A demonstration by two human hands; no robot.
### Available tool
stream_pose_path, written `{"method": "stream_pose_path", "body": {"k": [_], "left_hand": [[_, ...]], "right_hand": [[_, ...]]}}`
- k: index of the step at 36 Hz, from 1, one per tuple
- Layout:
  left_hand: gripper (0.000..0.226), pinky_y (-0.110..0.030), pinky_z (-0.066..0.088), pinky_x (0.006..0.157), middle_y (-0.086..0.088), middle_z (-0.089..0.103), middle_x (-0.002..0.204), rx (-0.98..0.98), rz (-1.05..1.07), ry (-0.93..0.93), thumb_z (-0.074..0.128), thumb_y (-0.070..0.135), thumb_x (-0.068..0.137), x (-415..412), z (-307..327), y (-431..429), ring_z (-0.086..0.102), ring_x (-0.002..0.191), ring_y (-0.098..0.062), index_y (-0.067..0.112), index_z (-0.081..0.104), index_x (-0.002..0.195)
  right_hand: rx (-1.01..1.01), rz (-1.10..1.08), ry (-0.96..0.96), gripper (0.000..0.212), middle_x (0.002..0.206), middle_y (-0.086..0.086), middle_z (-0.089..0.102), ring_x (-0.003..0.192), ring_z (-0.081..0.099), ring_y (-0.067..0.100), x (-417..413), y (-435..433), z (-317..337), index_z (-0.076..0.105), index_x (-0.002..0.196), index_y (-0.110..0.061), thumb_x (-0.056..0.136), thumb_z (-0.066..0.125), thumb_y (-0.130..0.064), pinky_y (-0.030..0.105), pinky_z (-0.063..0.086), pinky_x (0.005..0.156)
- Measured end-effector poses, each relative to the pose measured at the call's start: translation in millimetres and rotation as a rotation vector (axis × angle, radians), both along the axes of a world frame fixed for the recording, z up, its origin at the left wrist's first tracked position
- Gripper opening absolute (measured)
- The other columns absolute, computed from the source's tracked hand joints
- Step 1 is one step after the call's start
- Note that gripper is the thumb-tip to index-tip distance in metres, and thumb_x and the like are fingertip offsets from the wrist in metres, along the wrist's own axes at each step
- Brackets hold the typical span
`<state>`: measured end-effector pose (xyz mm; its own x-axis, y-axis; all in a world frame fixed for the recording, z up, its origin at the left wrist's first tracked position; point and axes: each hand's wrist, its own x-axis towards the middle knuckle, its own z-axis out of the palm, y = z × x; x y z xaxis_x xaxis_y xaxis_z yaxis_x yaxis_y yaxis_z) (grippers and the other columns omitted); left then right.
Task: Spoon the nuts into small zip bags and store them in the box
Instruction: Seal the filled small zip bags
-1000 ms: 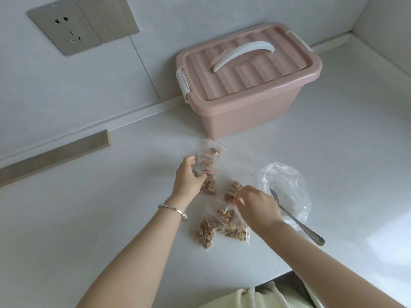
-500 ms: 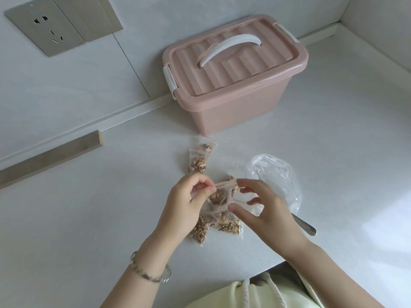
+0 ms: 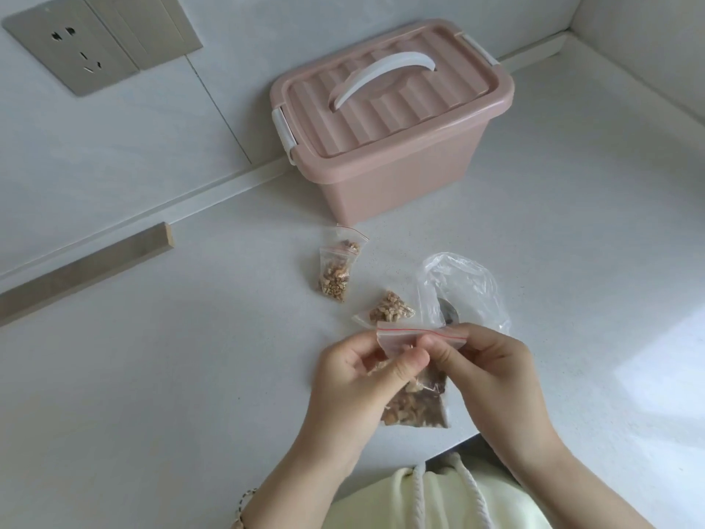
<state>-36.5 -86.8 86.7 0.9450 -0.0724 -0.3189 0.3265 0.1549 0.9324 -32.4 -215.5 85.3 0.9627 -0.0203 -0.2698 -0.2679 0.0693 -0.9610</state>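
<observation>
Far left on the wall was a gray plug socket (image 3: 72, 40). Under it, a brown wooden strip (image 3: 87, 267) lay along the back edge of the white table (image 3: 152, 376). Low down, a thin bracelet (image 3: 244, 502) sat on the left wrist.

More to the right, two small zip bags (image 3: 335, 276) with nuts in them lay flat on the table. One lay partly over the other. They were just in front of the pink box (image 3: 396, 162).

The left hand (image 3: 358, 379) was up over the near edge of the table. Its thumb and fingers pinched the upper part of the held bag (image 3: 416, 402). This little bag hung between both hands, with its red zip line at the top and brown nuts (image 3: 408, 412) down at the bottom.

The pink box stood at the back, close to the wall. Its lid was on, and its white handle (image 3: 381, 76) lay flat on top.

Another small bag (image 3: 389, 309) of nuts lay on the table just behind the hands. Beside it was a crumpled clear plastic bag (image 3: 465, 288), and the bowl of a spoon (image 3: 450, 315) showed through it.

The right hand (image 3: 492, 368) pinched the right top corner of the held bag with thumb and fingers. At the bottom was a pale top (image 3: 438, 498) with white cords.
</observation>
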Motion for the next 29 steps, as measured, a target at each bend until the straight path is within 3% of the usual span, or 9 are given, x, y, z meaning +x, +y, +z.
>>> {"method": "stream_pose_path", "body": {"k": [2,6,9,11,14,19,23,29], "left_hand": [[0.023,-0.028,0.055,0.078,-0.015,0.073,0.088,0.009,0.063,-0.003,0.07,0.017,0.069,-3,1,-2,0.068,0.09,-0.027,0.002,0.073,0.086],[0.028,-0.039,0.054,0.081,-0.016,0.072,0.084,0.057,0.125,-0.019,0.072,0.028,0.066,-4,6,-3,0.068,0.087,-0.033,0.004,0.073,0.081],[0.008,-0.022,0.052,0.061,-0.005,0.071,0.069,0.072,0.164,-0.012,0.076,0.021,0.065,-3,12,-4,0.064,0.065,-0.015,0.014,0.074,0.071],[0.007,-0.015,0.046,0.053,-0.002,0.068,0.062,0.056,0.178,-0.024,0.078,0.019,0.065,-3,17,-4,0.059,0.057,-0.008,0.015,0.073,0.066],[0.009,-0.014,0.046,0.054,-0.003,0.068,0.061,0.051,0.175,-0.056,0.068,0.019,0.063,-5,22,-4,0.058,0.054,-0.005,0.011,0.073,0.066],[0.008,-0.016,0.049,0.059,-0.013,0.07,0.069,0.123,0.13,-0.096,0.076,0.022,0.069,-8,19,0,0.061,0.06,-0.011,0.014,0.073,0.07],[0.006,-0.016,0.048,0.058,-0.006,0.07,0.064,0.121,0.158,-0.115,0.072,0.021,0.065,-10,19,-3,0.06,0.058,-0.009,0.018,0.074,0.07],[0.015,-0.017,0.047,0.055,0.001,0.068,0.06,0.138,0.21,-0.159,0.069,0.039,0.06,-13,21,-9,0.057,0.054,-0.005,0.027,0.074,0.067]], "right_hand": [[0.018,-0.023,0.005,0.019,0.066,-0.001,0.072,0.058,0.063,0.007,-3,0,3,0.074,0.073,-0.014,0.065,0.064,-0.03,0.015,0.047,0.059],[0.091,-0.031,0.019,0.015,0.072,-0.001,0.074,0.068,0.067,0.007,-8,1,9,0.075,0.071,-0.019,0.068,0.063,-0.027,0.013,0.048,0.063],[0.111,-0.015,0.019,0.015,0.069,-0.001,0.072,0.063,0.064,0.003,-8,-1,15,0.074,0.07,-0.014,0.07,0.063,-0.024,0.011,0.046,0.06],[0.159,-0.021,0.024,0.014,0.067,0.0,0.072,0.062,0.064,0.003,-8,-5,18,0.071,0.071,-0.007,0.07,0.063,-0.019,0.009,0.046,0.059],[0.173,-0.02,0.035,0.015,0.067,0.002,0.071,0.061,0.064,0.005,-9,-8,19,0.07,0.073,-0.004,0.068,0.064,-0.016,0.01,0.047,0.06],[0.199,-0.016,0.036,0.011,0.068,0.005,0.072,0.057,0.063,0.006,-10,-10,19,0.073,0.067,-0.007,0.066,0.065,-0.015,0.013,0.048,0.06],[0.232,-0.045,0.029,0.009,0.061,0.002,0.07,0.057,0.064,0.005,-11,-10,21,0.073,0.063,-0.009,0.063,0.065,-0.013,0.011,0.047,0.058],[0.202,-0.071,0.024,0.01,0.059,0.0,0.069,0.059,0.064,0.006,-12,-9,24,0.073,0.062,-0.011,0.06,0.066,-0.018,0.012,0.048,0.06]]}}
